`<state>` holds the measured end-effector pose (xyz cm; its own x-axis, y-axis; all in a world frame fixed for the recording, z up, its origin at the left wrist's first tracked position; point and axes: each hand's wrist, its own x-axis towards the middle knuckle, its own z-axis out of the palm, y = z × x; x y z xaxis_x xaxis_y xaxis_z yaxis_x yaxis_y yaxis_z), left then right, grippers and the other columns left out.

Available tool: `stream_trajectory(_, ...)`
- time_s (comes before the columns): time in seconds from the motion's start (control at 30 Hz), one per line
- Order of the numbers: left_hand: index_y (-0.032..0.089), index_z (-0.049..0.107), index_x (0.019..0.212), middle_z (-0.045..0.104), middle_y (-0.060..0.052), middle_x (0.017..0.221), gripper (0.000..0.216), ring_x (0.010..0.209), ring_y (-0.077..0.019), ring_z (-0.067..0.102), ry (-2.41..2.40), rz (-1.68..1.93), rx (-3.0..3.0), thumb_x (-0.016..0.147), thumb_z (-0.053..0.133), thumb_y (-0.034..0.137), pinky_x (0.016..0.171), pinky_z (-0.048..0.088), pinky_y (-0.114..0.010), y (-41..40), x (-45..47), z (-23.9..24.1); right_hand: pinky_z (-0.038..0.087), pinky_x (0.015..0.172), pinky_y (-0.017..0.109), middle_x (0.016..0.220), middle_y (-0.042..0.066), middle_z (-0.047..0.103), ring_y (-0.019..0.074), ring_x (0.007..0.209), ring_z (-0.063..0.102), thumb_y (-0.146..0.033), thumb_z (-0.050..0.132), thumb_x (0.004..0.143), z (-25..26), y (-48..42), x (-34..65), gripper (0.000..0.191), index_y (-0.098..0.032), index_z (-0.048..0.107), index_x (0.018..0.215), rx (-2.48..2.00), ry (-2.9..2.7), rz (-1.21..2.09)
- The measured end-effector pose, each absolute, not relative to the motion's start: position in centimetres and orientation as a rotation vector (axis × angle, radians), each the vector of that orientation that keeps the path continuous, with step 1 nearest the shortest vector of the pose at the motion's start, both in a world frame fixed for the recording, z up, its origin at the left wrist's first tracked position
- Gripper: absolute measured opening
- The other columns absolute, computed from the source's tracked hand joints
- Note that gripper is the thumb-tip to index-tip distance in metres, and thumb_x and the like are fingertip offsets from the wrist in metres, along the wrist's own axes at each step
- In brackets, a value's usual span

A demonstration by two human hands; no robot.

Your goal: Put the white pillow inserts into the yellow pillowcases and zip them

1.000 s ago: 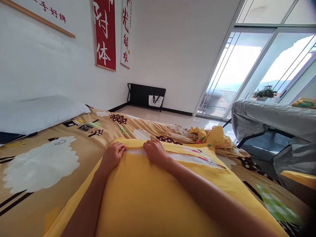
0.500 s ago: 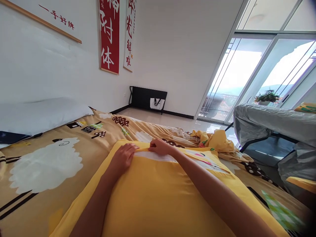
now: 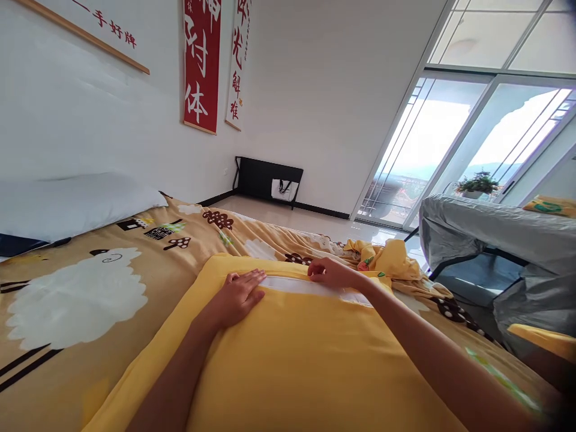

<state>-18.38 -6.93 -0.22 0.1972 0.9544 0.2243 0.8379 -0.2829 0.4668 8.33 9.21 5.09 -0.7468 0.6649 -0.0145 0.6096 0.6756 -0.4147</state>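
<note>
- Covering most of the lower view: brown cartoon-print duvet with a white sheep printed on it, spread flat under and around both hands.
- Yellow pillowcase with a pillow inside lies on that duvet, directly under both forearms; its far edge is where both hands work.
- White pillow insert shows as a narrow strip in the case opening, running from the left fingertips across to the right hand.
- Left hand: flat, palm down, fingers stretched out and together, pressing on the yellow fabric just on the near side of the opening. Not gripping anything.
- Right hand: fingers curled at the far edge of the opening, to the right of the left hand, with a gap of exposed white strip between them. Looks like it pinches the case edge; fingertips are partly hidden, so the exact hold can't be confirmed.
- Beyond the right hand: bunched yellow cloth lying on the duvet's far edge.
- Far left of the left hand: plain white pillow against the wall.
- Right of the right arm, well apart: grey covered furniture.
- Above, on the wall: red hanging scroll and white hanging scroll with characters.
- Far wall behind the hands: black folded table on the floor.
</note>
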Motion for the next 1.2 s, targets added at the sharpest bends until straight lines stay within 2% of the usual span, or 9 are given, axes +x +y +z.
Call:
stream_trajectory(0.2,0.028,0.041,0.142,0.036,-0.002,0.152,0.05,0.142,-0.0199,0.028,1.701,0.712,2.211,0.097,0.028,0.047,0.112,0.02,-0.043,-6.9,-18.4,-0.3,0.044,0.068,0.027,0.08,0.004,0.064,0.0161,0.075,0.057,-0.02,0.054,0.066,5.8,9.2,14.3,0.03,-0.015,0.066,0.092,-1.083,-2.787,0.624)
stream_trajectory(0.33,0.028,0.043,0.14,0.037,-0.003,0.151,0.049,0.141,-0.0208,0.029,1.696,0.724,2.214,0.096,0.03,0.046,0.111,0.021,-0.045,-6.7,-18.5,-0.5,0.045,0.071,0.03,0.087,0.007,0.065,0.0186,0.079,0.058,-0.02,0.055,0.065,5.5,8.4,17.1,0.035,-0.016,0.067,0.097,-1.173,-2.782,0.363)
stream_trajectory(0.43,0.029,0.044,0.139,0.038,-0.003,0.151,0.049,0.141,-0.0216,0.03,1.689,0.737,2.218,0.096,0.031,0.047,0.112,0.021,-0.046,-6.5,-18.6,-0.7,0.045,0.074,0.032,0.085,0.008,0.068,0.0189,0.076,0.058,-0.029,0.052,0.075,5.1,8.2,19.0,0.025,-0.017,0.069,0.087,-1.255,-2.677,0.286)
stream_trajectory(0.5,0.029,0.045,0.139,0.038,-0.003,0.151,0.049,0.141,-0.0224,0.03,1.686,0.745,2.215,0.095,0.031,0.047,0.112,0.02,-0.047,-6.5,-18.6,-0.7,0.044,0.072,0.031,0.079,0.007,0.068,0.0182,0.072,0.056,-0.04,0.051,0.078,4.8,8.4,20.1,0.029,-0.017,0.068,0.078,-1.29,-2.608,0.391)
stream_trajectory(0.7,0.026,0.05,0.134,0.04,-0.005,0.149,0.048,0.139,-0.0252,0.032,1.731,0.787,2.151,0.094,0.031,0.045,0.11,0.021,-0.05,-6.7,-18.4,-0.7,0.036,0.059,0.027,0.06,0.001,0.055,0.0137,0.061,0.043,-0.055,0.059,0.066,2.7,9.4,20.9,0.038,-0.018,0.058,0.06,-1.396,-2.212,0.588)
stream_trajectory(0.9,0.021,0.047,0.135,0.057,-0.011,0.133,0.049,0.125,-0.0271,0.047,1.8,0.878,2.085,0.093,0.033,0.042,0.107,0.026,-0.052,-6.7,-18.4,-0.7,0.032,0.052,0.026,0.058,-0.002,0.045,0.0113,0.055,0.038,-0.066,0.049,0.069,2.2,8.9,19.7,0.047,-0.02,0.044,0.061,-1.404,-1.973,0.69)
stream_trajectory(0.97,0.022,0.048,0.135,0.053,-0.012,0.137,0.049,0.128,-0.0281,0.044,1.823,0.863,2.099,0.094,0.034,0.043,0.107,0.025,-0.053,-6.6,-18.5,-0.6,0.034,0.053,0.025,0.063,-0.002,0.045,0.0113,0.058,0.039,-0.07,0.049,0.068,3.5,8.2,20.1,0.05,-0.02,0.043,0.065,-1.354,-1.94,0.744)
stream_trajectory(1.13,0.035,0.052,0.133,0.025,-0.006,0.156,0.045,0.142,-0.0312,0.022,1.842,0.764,2.226,0.095,0.034,0.049,0.109,0.019,-0.058,-6.9,-18.5,-0.6,0.026,0.051,0.023,0.063,-0.004,0.036,0.0093,0.057,0.032,-0.067,0.061,0.066,6.9,5.7,22.2,0.05,-0.02,0.045,0.068,-1.213,-1.918,0.968)
stream_trajectory(1.2,0.037,0.05,0.134,0.031,-0.004,0.154,0.044,0.141,-0.0293,0.024,1.826,0.779,2.259,0.096,0.032,0.048,0.109,0.021,-0.056,-6.9,-18.5,-0.7,0.024,0.051,0.023,0.062,-0.005,0.034,0.0091,0.056,0.03,-0.067,0.06,0.069,7.1,5.1,22.7,0.05,-0.019,0.045,0.068,-1.21,-2.023,1.045)
